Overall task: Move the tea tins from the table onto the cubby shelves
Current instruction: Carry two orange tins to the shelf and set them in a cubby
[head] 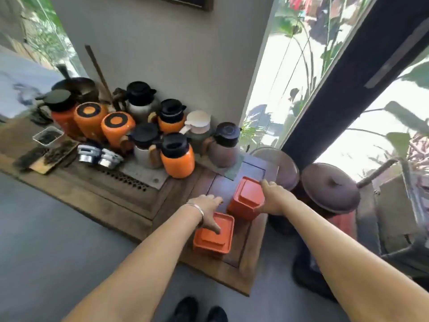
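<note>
Pick-up step: left hand (209,209) spread atop near tin (214,233), right hand (274,201) gripping far tin (245,198) at tabletop (246,259) corner; next, lifting both shelfward.

A tea room or tea shop: on the slatted wooden tea table (130,194) stand a crowd of orange and grey thermos jugs (148,133), with loose tea leaves (47,151) at its left end and lidded clay jars (329,189) just to its right.

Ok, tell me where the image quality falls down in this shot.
Head view: daylight through the window is blown out to white; wide-angle distortion bends the wall and the wooden table; the right hand on its orange tea tin is slightly motion-blurred.
</note>
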Motion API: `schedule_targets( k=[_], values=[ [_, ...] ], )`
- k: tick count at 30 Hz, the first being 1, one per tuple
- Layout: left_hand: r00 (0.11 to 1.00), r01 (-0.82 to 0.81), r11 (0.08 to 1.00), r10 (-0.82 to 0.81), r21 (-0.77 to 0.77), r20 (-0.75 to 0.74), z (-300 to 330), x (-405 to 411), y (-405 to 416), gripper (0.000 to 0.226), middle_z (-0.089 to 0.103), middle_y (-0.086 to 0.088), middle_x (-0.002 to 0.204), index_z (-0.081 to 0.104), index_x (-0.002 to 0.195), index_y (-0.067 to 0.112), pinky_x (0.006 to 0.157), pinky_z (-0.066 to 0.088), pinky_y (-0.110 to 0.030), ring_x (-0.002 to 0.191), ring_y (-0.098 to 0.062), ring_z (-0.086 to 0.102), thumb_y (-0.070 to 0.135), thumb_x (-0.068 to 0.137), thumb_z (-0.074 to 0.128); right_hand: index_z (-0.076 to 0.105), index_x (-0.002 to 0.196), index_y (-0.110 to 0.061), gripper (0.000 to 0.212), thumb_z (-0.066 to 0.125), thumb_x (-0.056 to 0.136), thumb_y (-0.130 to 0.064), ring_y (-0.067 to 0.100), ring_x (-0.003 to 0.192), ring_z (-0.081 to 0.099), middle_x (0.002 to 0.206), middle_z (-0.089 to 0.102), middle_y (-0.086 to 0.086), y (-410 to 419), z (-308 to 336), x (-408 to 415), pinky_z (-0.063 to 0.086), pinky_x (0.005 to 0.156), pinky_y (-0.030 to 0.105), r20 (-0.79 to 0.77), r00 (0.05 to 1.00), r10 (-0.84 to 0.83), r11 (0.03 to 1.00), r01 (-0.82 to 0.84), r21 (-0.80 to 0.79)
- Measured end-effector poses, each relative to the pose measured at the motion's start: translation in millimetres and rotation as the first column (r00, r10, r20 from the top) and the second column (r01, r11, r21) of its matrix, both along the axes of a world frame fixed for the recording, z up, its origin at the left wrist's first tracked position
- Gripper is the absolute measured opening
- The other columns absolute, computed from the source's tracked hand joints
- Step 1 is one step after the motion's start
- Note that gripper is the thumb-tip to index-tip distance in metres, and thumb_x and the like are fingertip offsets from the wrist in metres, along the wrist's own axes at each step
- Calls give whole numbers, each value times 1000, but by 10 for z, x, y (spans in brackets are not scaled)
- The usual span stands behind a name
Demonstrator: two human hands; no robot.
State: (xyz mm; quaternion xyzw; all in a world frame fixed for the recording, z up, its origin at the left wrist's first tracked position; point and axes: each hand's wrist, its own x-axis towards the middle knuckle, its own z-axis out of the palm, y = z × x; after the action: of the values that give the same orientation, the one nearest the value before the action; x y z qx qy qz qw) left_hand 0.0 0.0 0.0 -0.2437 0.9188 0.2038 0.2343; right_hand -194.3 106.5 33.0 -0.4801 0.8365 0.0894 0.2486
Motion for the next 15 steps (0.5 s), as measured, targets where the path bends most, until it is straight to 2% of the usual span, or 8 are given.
schedule_targets(
  k=[4,8,11,15],
  values=[
    [996,37,999,-35,-27,78,-302,65,103,129,25,-10,152,5,151,21,111,31,-49,139,-31,27,65,55,78,20,147,-16,109,79,65,-56,34,122,48,140,43,15,-128,-284,-89,48,96,45,-41,999,10,1000,-11,-14],
    [989,122,991,-117,-52,95,-574,94,235,137,4,-13,158,-9,151,26,116,12,-55,145,-34,4,66,53,79,9,151,-18,124,78,59,-64,38,133,37,150,30,20,-264,-583,-175,37,107,46,-81,995,60,998,-60,6],
    [989,134,987,-127,-92,81,-723,85,282,134,5,-16,157,-11,150,24,116,5,-56,145,-35,3,56,58,82,-2,152,-18,134,75,56,-70,40,143,22,157,15,23,-384,-732,-241,23,116,46,-119,987,104,994,-101,29],
    [989,150,982,-150,-112,13,-812,72,213,127,17,-16,151,-6,150,25,115,7,-54,140,-35,14,54,61,80,-3,152,-16,137,76,54,-70,39,143,23,156,16,24,-508,-833,-313,23,117,47,-117,987,109,993,-103,55]
  ],
)
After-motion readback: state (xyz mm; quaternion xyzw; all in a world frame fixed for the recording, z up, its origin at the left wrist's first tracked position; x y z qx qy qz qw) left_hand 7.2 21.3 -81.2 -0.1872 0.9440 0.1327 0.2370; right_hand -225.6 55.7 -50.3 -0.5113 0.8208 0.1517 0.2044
